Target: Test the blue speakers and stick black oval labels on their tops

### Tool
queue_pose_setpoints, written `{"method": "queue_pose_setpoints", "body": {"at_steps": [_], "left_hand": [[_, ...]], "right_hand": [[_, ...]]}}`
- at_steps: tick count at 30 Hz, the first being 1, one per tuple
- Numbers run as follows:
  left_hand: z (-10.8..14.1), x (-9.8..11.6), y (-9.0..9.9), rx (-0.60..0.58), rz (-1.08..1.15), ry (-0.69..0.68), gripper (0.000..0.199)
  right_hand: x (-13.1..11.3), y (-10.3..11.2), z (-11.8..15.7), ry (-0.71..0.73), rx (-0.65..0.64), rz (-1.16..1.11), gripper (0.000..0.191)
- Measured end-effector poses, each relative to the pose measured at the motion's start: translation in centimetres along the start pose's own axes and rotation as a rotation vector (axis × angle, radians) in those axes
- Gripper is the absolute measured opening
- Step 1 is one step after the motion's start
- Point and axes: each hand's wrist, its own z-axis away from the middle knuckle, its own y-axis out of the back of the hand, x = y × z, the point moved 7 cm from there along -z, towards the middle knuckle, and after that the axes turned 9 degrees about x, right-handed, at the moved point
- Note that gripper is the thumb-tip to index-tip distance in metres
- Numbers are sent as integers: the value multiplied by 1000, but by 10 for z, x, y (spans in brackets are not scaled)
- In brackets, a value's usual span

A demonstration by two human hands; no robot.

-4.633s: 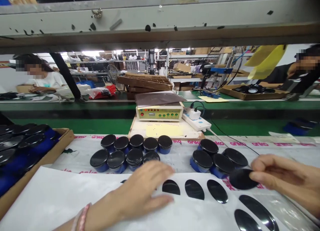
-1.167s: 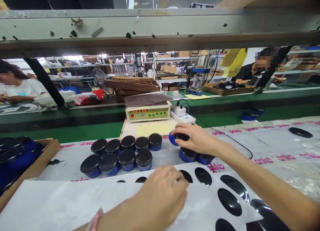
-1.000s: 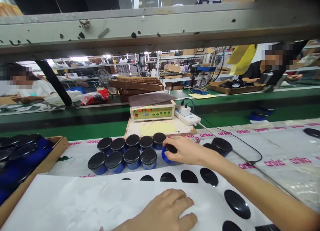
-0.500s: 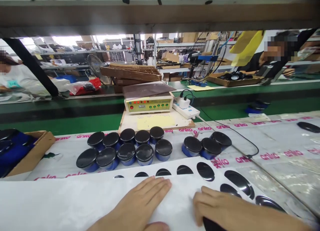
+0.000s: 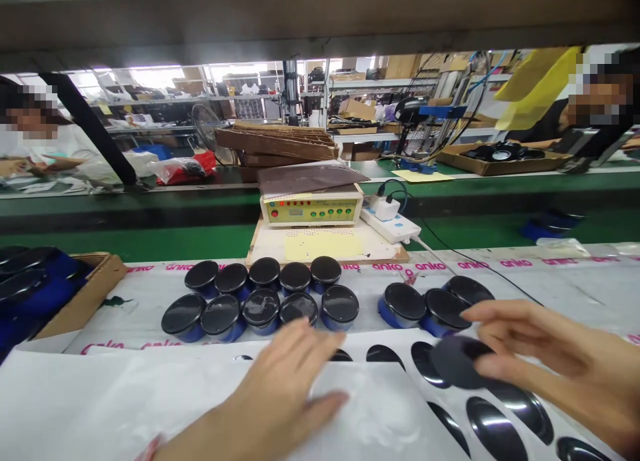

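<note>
Fingers and thumb of the R hand [image 5: 555, 358] closed on the near edge of a thin, dark disc [image 5: 456, 362], matte face showing, tilted and held over the lower sheet [image 5: 417, 398], R of center. L hand [image 5: 273, 388] open and empty, palm down, fingers extended fwd, thumb spread to the side; motion-blurred, so contact w/ the upper sheet [image 5: 100, 394] beneath can't be told. Pink band [image 5: 150, 450] at L wrist.

Upper sheet: white, plain, lying partly over the lower one. Lower sheet bears glossy black ovals [image 5: 495, 429], some cut off from view by the upper sheet's edge.

Beyond the sheets: ten blue cups w/ black tops [image 5: 261, 308], 2 rows of 5, upright; L fingertips overlap the front row in view. To the R, separate grp of 3 similar cups [image 5: 403, 302], close together, just past the disc. At far L, cardboard box [image 5: 83, 294] w/ more of the same kind, piled.

Bench covering [image 5: 565, 321]: translucent plastic, pink "anko" print. Behind, ctrl unit [image 5: 313, 211] (red + green buttons) on a pale board [image 5: 260, 244], w/ a brown sheet [image 5: 305, 180] on top; white power strip [image 5: 395, 226] adj. on R, plug inserted. Bkgd: green surface [image 5: 210, 238], stacked cardboard [image 5: 275, 144], one person at each side.
</note>
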Motion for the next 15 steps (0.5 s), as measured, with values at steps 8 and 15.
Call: {"method": "queue_pose_setpoints", "body": {"at_steps": [8,15], "left_hand": [[-46,-41,-21,235,-58,244,102],[-38,-46,-22,295,64,265,113]], "right_hand": [[-39,-120,-32,-161,-174,-512,34],[-6,-154,-18,-391,-187,-711,36]]}}
